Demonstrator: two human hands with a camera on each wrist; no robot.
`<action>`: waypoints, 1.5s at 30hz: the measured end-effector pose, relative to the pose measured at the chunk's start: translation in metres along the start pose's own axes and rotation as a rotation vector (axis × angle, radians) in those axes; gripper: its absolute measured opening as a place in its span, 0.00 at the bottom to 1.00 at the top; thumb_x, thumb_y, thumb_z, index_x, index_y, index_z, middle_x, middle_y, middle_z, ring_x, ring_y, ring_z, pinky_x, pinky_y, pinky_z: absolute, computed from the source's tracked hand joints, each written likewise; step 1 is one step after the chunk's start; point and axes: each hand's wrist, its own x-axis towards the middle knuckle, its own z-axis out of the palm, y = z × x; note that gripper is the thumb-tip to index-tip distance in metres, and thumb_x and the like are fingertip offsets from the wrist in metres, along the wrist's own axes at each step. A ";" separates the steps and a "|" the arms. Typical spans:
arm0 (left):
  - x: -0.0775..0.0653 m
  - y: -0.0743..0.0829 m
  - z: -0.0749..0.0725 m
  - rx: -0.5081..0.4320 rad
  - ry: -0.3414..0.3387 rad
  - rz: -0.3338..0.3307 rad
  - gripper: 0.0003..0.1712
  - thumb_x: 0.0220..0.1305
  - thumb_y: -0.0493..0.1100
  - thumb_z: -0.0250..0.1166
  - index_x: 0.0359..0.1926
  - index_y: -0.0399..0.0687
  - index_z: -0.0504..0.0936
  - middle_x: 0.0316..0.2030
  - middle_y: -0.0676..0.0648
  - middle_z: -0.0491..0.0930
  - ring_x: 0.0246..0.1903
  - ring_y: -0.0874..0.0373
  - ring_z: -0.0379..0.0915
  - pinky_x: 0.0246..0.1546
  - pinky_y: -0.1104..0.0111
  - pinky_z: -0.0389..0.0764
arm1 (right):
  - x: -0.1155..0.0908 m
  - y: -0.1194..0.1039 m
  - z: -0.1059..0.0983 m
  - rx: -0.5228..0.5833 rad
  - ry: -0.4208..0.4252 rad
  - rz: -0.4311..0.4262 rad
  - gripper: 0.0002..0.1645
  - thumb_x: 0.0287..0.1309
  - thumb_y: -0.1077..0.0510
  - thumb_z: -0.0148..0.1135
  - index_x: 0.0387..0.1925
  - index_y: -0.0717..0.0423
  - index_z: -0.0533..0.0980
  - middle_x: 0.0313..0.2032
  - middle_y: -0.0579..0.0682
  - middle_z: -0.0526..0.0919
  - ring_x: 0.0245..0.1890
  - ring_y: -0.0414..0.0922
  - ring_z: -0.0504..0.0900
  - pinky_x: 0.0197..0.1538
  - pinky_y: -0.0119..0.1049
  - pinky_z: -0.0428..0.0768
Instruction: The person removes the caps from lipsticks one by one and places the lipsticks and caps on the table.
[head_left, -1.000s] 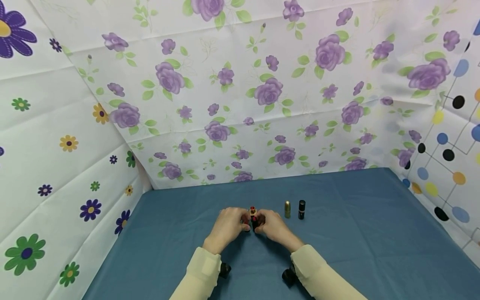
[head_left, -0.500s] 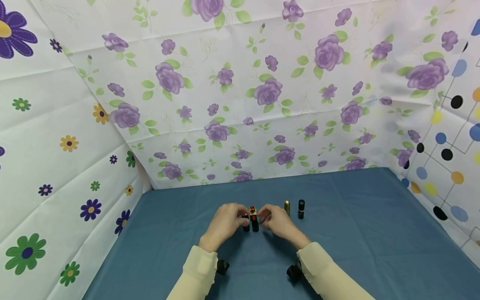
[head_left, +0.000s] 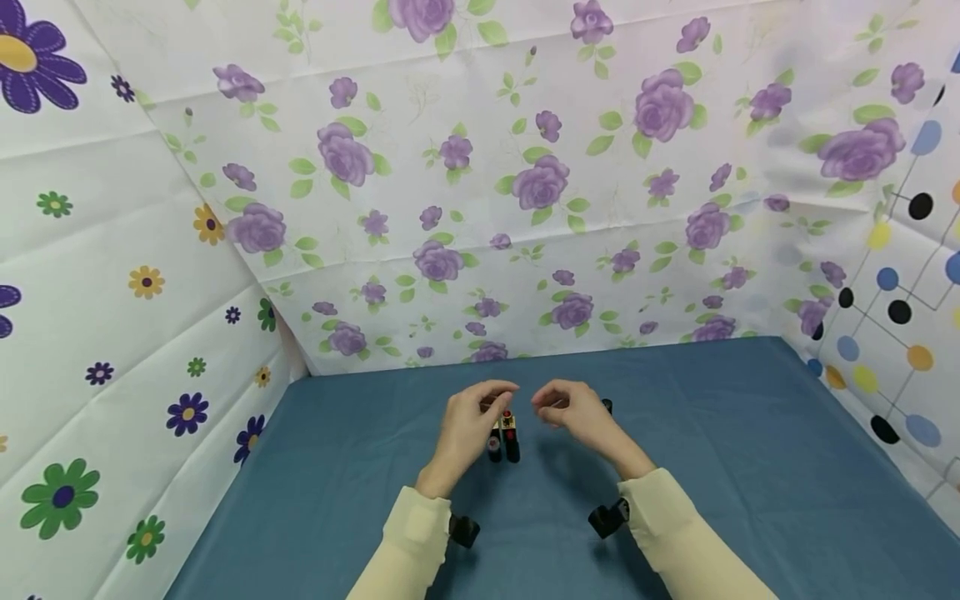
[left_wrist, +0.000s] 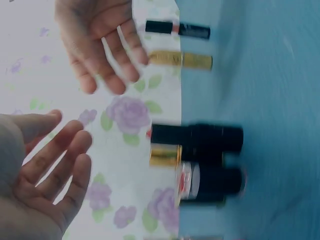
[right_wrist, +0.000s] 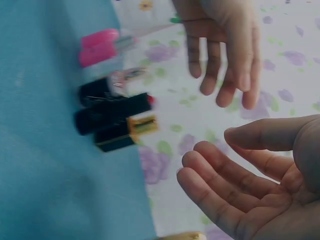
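Observation:
Both hands hover over the table with nothing in them, fingers loosely bent and apart from each other. My left hand (head_left: 468, 421) is just left of and above a cluster of standing lipsticks; my right hand (head_left: 573, 408) is to their right. The cluster has a black lipstick (right_wrist: 112, 114) with a red tip, a black-and-gold lipstick (right_wrist: 120, 136) beside it, and a black tube (left_wrist: 215, 181) with a clear, pinkish top. Two bright pink tubes (right_wrist: 100, 48) stand farther left, hidden behind my left hand in the head view.
A gold lipstick tube (left_wrist: 182, 60) and a slim black tube (left_wrist: 177, 29) stand to the right, mostly covered by my right hand in the head view. Blue cloth (head_left: 720, 467) covers the table, with flowered sheeting (head_left: 480, 167) behind it.
The right hand has let go of the lipstick and moved right and up. The left hand has also lifted off its lipstick. The lipsticks stay standing side by side.

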 end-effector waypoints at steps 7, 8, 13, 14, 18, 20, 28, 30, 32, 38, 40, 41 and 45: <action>0.002 0.011 0.020 -0.137 0.038 0.032 0.14 0.79 0.46 0.61 0.59 0.53 0.87 0.47 0.51 0.87 0.43 0.57 0.84 0.42 0.66 0.85 | -0.005 -0.003 -0.028 0.045 0.058 -0.043 0.08 0.73 0.64 0.62 0.50 0.61 0.82 0.47 0.61 0.86 0.44 0.56 0.86 0.49 0.52 0.86; 0.002 0.012 0.022 -0.135 0.036 0.040 0.14 0.79 0.46 0.61 0.59 0.54 0.86 0.48 0.51 0.87 0.43 0.58 0.84 0.43 0.66 0.85 | -0.005 -0.002 -0.031 0.051 0.066 -0.050 0.09 0.74 0.64 0.62 0.50 0.62 0.82 0.47 0.62 0.86 0.45 0.56 0.86 0.49 0.54 0.86; 0.003 0.015 0.033 -0.108 0.027 0.053 0.14 0.80 0.45 0.60 0.59 0.56 0.86 0.48 0.50 0.86 0.43 0.61 0.83 0.45 0.66 0.84 | -0.011 0.001 -0.045 0.085 0.096 -0.055 0.10 0.74 0.62 0.62 0.51 0.62 0.81 0.49 0.64 0.85 0.47 0.58 0.86 0.49 0.48 0.86; 0.003 0.015 0.035 -0.099 0.027 0.054 0.14 0.80 0.45 0.60 0.58 0.56 0.86 0.48 0.51 0.86 0.43 0.61 0.82 0.45 0.66 0.84 | -0.012 0.001 -0.047 0.091 0.101 -0.058 0.10 0.74 0.62 0.62 0.51 0.63 0.81 0.49 0.64 0.85 0.47 0.59 0.86 0.48 0.45 0.86; 0.003 0.017 0.041 -0.075 0.024 0.069 0.13 0.79 0.44 0.61 0.58 0.54 0.87 0.47 0.51 0.86 0.43 0.61 0.82 0.47 0.65 0.85 | -0.016 0.002 -0.054 0.112 0.121 -0.064 0.11 0.73 0.61 0.63 0.52 0.64 0.81 0.49 0.65 0.85 0.48 0.60 0.86 0.46 0.36 0.86; 0.004 0.018 0.043 -0.072 0.021 0.081 0.13 0.79 0.44 0.61 0.58 0.52 0.87 0.47 0.51 0.86 0.44 0.61 0.82 0.48 0.65 0.85 | -0.017 0.003 -0.057 0.122 0.125 -0.063 0.12 0.73 0.61 0.64 0.52 0.64 0.81 0.49 0.65 0.85 0.48 0.60 0.86 0.47 0.36 0.86; 0.013 0.025 0.045 -0.048 0.003 0.070 0.14 0.79 0.43 0.61 0.59 0.54 0.86 0.48 0.51 0.85 0.46 0.60 0.82 0.50 0.65 0.84 | -0.021 0.006 -0.064 0.141 0.151 -0.052 0.13 0.75 0.62 0.61 0.54 0.65 0.80 0.50 0.66 0.85 0.50 0.59 0.86 0.53 0.47 0.86; 0.016 0.028 0.045 -0.047 -0.012 0.066 0.14 0.79 0.43 0.61 0.60 0.53 0.86 0.50 0.50 0.85 0.47 0.59 0.82 0.51 0.64 0.84 | -0.022 0.007 -0.065 0.144 0.160 -0.048 0.13 0.75 0.62 0.61 0.54 0.65 0.80 0.50 0.66 0.84 0.50 0.58 0.86 0.53 0.50 0.86; 0.019 0.029 0.047 -0.038 -0.031 0.061 0.15 0.79 0.43 0.61 0.60 0.52 0.85 0.50 0.49 0.84 0.48 0.59 0.82 0.52 0.64 0.84 | -0.023 0.008 -0.065 0.147 0.165 -0.046 0.13 0.75 0.62 0.61 0.54 0.66 0.80 0.51 0.66 0.84 0.50 0.57 0.86 0.54 0.52 0.85; 0.029 0.033 0.054 0.014 -0.110 0.012 0.17 0.79 0.43 0.62 0.63 0.49 0.84 0.57 0.46 0.80 0.54 0.53 0.81 0.55 0.63 0.83 | -0.025 0.010 -0.067 0.160 0.160 -0.005 0.14 0.76 0.62 0.59 0.55 0.67 0.79 0.52 0.67 0.83 0.53 0.61 0.85 0.56 0.52 0.85; 0.031 0.034 0.058 0.033 -0.134 -0.005 0.17 0.79 0.43 0.62 0.64 0.50 0.83 0.60 0.45 0.78 0.56 0.50 0.80 0.55 0.62 0.83 | -0.026 0.010 -0.068 0.155 0.148 0.016 0.14 0.77 0.63 0.58 0.56 0.68 0.78 0.52 0.68 0.83 0.54 0.64 0.83 0.57 0.53 0.84; 0.032 0.034 0.061 0.043 -0.142 -0.012 0.18 0.79 0.43 0.62 0.64 0.50 0.83 0.60 0.46 0.78 0.56 0.49 0.80 0.55 0.62 0.83 | -0.027 0.009 -0.068 0.150 0.140 0.025 0.14 0.77 0.63 0.57 0.56 0.68 0.78 0.53 0.68 0.83 0.55 0.65 0.83 0.57 0.54 0.84; 0.036 0.032 0.070 0.070 -0.153 -0.024 0.18 0.78 0.42 0.63 0.65 0.52 0.83 0.60 0.46 0.78 0.56 0.48 0.80 0.52 0.62 0.83 | -0.028 0.008 -0.070 0.125 0.115 0.037 0.16 0.78 0.61 0.56 0.58 0.68 0.78 0.53 0.67 0.83 0.55 0.64 0.83 0.58 0.56 0.83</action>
